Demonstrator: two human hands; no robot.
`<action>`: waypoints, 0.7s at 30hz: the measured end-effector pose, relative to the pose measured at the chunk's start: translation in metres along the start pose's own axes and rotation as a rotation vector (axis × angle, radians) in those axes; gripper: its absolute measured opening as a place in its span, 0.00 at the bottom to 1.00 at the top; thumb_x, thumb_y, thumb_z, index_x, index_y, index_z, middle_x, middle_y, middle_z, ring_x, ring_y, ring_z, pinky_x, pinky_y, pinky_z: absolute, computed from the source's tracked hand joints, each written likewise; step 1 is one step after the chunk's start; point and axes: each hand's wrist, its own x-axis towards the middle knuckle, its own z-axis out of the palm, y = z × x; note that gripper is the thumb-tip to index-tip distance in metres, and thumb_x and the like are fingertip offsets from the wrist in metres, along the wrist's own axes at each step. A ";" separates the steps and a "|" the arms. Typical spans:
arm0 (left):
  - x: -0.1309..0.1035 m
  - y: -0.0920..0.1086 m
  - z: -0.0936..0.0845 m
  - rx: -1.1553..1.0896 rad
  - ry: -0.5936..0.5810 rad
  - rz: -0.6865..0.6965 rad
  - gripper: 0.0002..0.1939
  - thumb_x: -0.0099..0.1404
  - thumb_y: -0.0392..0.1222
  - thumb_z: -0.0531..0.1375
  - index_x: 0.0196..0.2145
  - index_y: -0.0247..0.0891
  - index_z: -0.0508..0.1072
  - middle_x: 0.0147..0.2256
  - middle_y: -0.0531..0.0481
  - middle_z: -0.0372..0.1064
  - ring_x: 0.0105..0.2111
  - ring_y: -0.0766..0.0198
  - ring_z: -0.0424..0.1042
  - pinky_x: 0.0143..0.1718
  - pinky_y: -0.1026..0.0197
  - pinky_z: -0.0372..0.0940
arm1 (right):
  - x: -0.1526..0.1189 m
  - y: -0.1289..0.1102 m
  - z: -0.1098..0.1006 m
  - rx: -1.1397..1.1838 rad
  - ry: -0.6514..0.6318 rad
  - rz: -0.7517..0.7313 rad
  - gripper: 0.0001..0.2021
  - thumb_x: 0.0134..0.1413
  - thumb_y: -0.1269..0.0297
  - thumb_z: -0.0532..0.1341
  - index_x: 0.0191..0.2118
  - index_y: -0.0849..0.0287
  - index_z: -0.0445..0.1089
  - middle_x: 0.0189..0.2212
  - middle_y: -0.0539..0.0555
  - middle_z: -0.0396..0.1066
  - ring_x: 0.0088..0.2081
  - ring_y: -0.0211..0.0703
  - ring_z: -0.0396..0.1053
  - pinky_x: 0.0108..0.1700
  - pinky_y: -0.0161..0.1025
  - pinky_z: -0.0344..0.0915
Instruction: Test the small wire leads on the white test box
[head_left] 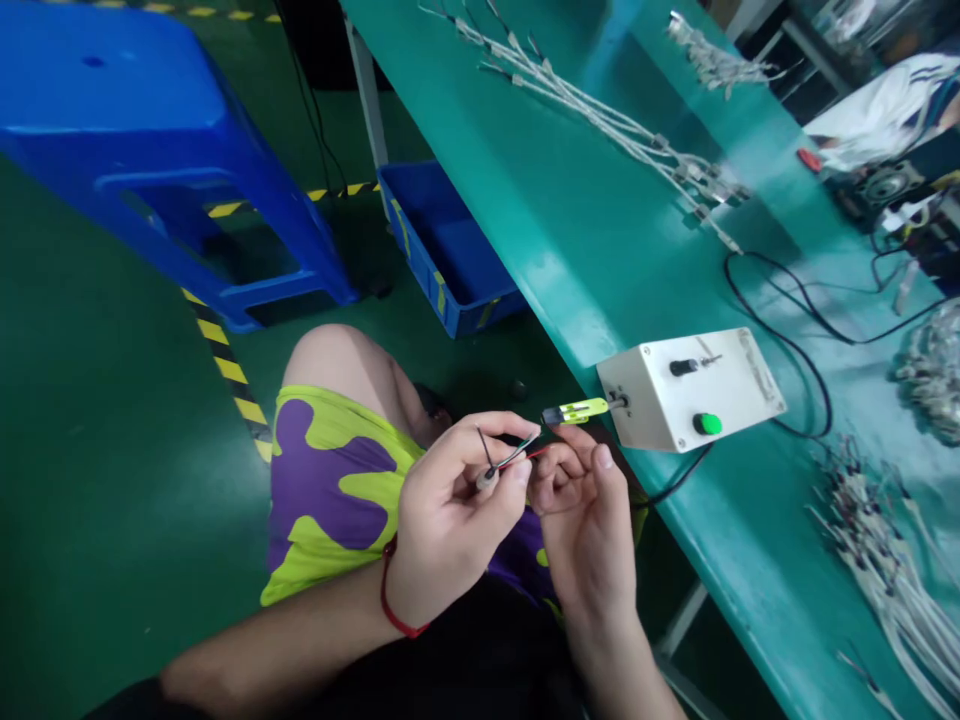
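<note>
My left hand (461, 500) is closed on the end of a cable (487, 478), pinching its thin wires between thumb and fingers. A black wire (484, 445) sticks up apart from the others, while pale and dark strands point toward the table. From there a red wire (536, 453) runs across to the curled fingers of my right hand (581, 500), whose thumb stands apart. Just above my right fingers is a yellow-green and black clip-like tip (576, 411). It projects from a white box (697, 390) with a green button and a black switch.
The box stands at the edge of a green table (637, 250). White cables (600, 115) lie at the far end, and a cable bundle (877, 560) lies at right. Black cords (817, 390) trail behind the box. A blue stool (150, 150) and blue bin (442, 250) stand on the floor.
</note>
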 end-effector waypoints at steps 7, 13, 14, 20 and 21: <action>0.012 -0.004 -0.004 -0.023 -0.033 -0.071 0.08 0.74 0.32 0.64 0.39 0.42 0.70 0.53 0.47 0.79 0.24 0.73 0.66 0.25 0.66 0.64 | 0.017 -0.003 0.017 0.029 0.044 0.028 0.19 0.71 0.48 0.61 0.54 0.57 0.79 0.23 0.47 0.66 0.25 0.35 0.61 0.32 0.33 0.65; 0.018 -0.007 -0.004 -0.058 -0.041 -0.087 0.06 0.73 0.32 0.64 0.41 0.40 0.71 0.51 0.42 0.82 0.39 0.60 0.83 0.30 0.66 0.73 | 0.026 0.004 0.010 0.054 0.069 -0.006 0.21 0.67 0.45 0.65 0.54 0.54 0.79 0.20 0.44 0.58 0.23 0.33 0.52 0.30 0.32 0.63; 0.019 -0.008 -0.003 -0.061 -0.036 -0.088 0.06 0.73 0.32 0.64 0.41 0.40 0.71 0.50 0.42 0.82 0.42 0.58 0.83 0.30 0.66 0.73 | 0.027 0.005 0.009 0.050 0.065 -0.011 0.21 0.67 0.45 0.65 0.54 0.54 0.79 0.19 0.43 0.56 0.22 0.33 0.50 0.30 0.32 0.62; 0.024 -0.011 -0.004 -0.078 -0.031 -0.064 0.07 0.72 0.30 0.64 0.41 0.41 0.71 0.48 0.45 0.83 0.44 0.57 0.85 0.32 0.66 0.75 | 0.033 0.008 0.004 0.076 0.088 -0.013 0.16 0.65 0.48 0.69 0.50 0.51 0.81 0.13 0.39 0.47 0.20 0.32 0.45 0.30 0.30 0.62; 0.025 -0.011 -0.004 -0.068 -0.046 -0.063 0.07 0.72 0.30 0.64 0.41 0.41 0.71 0.48 0.44 0.83 0.44 0.56 0.85 0.32 0.65 0.75 | 0.033 0.008 0.004 0.076 0.096 -0.009 0.16 0.63 0.48 0.70 0.50 0.51 0.82 0.13 0.39 0.48 0.20 0.32 0.46 0.30 0.30 0.63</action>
